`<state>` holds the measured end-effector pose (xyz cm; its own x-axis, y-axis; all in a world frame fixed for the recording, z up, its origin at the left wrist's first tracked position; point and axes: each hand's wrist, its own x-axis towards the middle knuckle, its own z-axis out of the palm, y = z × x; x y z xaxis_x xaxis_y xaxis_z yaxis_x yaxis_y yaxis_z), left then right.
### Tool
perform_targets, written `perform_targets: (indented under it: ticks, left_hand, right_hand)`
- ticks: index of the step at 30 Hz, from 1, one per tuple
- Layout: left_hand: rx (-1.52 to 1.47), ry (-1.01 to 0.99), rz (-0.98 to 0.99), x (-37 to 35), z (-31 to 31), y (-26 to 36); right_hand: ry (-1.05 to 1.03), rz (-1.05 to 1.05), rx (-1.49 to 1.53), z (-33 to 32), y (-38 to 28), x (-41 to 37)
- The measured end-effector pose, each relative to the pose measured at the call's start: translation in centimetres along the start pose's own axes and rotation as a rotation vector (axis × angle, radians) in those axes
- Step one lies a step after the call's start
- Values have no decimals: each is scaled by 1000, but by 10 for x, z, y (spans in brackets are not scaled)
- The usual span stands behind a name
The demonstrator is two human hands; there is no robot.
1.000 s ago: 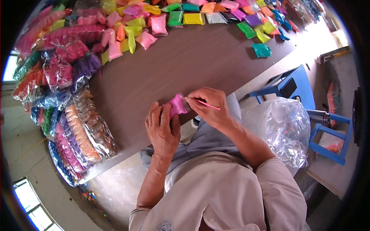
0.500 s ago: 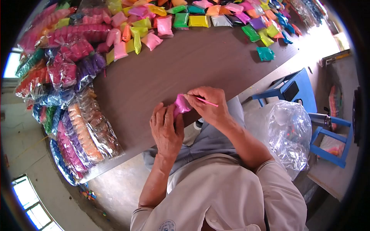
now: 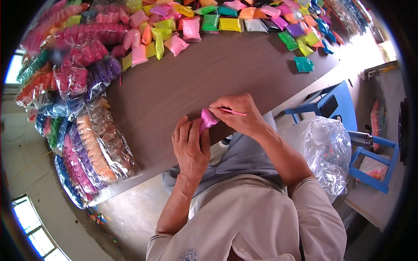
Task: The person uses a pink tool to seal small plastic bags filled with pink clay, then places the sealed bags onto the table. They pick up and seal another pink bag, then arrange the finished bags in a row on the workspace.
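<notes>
A small pink-purple packet lies at the near edge of the brown table. My left hand holds its lower left side, with the thumb and fingers pressed on it. At the packet's upper right, my right hand is closed round a thin pink stick, whose shaft shows past the fingers to the right. The tip of the stick near the packet is hidden by my fingers.
Colourful packets cover the table's far side. Clear bags of packed pieces are piled at the left. A teal packet lies at the right edge. Beside the table are a blue stool and a large clear plastic bag.
The packet and both hands appear slightly further right. My right hand has risen a little and the pink stick lies flatter.
</notes>
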<state>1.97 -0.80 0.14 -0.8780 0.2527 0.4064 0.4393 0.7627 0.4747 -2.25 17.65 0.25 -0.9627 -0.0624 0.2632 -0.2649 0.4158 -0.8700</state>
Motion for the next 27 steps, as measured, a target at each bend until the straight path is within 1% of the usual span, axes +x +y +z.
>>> perform_targets:
  ticks: [2,5,6,8,12,15,17,18,20,21,23,24,26,27]
  left_hand:
    - [-9,2,11,1,1,-4]
    - [-22,4,4,4,2,-5]
    - [-22,5,2,5,2,-5]
    - [-46,12,2,8,2,-6]
    - [-52,18,-4,10,2,-7]
    - [-55,21,-5,13,3,-8]
    - [-75,22,-19,15,3,-7]
    - [-74,26,-18,15,3,-7]
    - [-66,20,-4,14,3,-7]
    - [-63,22,-4,15,3,-7]
    - [-67,22,-6,15,2,-7]
    - [-66,24,-6,15,2,-7]
    - [-61,27,-8,13,4,-7]
    - [-65,27,-6,12,5,-7]
  right_hand:
    - [11,-80,-80,2,1,6]
    - [-20,-121,-164,2,0,15]
    - [-22,-122,-164,3,-1,17]
    - [0,-156,-270,5,-2,20]
    - [-31,-143,-296,8,-1,20]
    - [-14,-185,-301,9,-4,17]
    - [94,-257,-321,12,0,14]
    - [94,-261,-321,13,4,15]
    - [263,-189,-254,10,8,18]
    - [262,-192,-252,5,7,17]
    - [81,-51,-145,-11,2,15]
    - [81,-53,-145,-14,2,13]
    - [-19,23,-161,-20,2,9]
    - [-17,24,-164,-21,3,9]
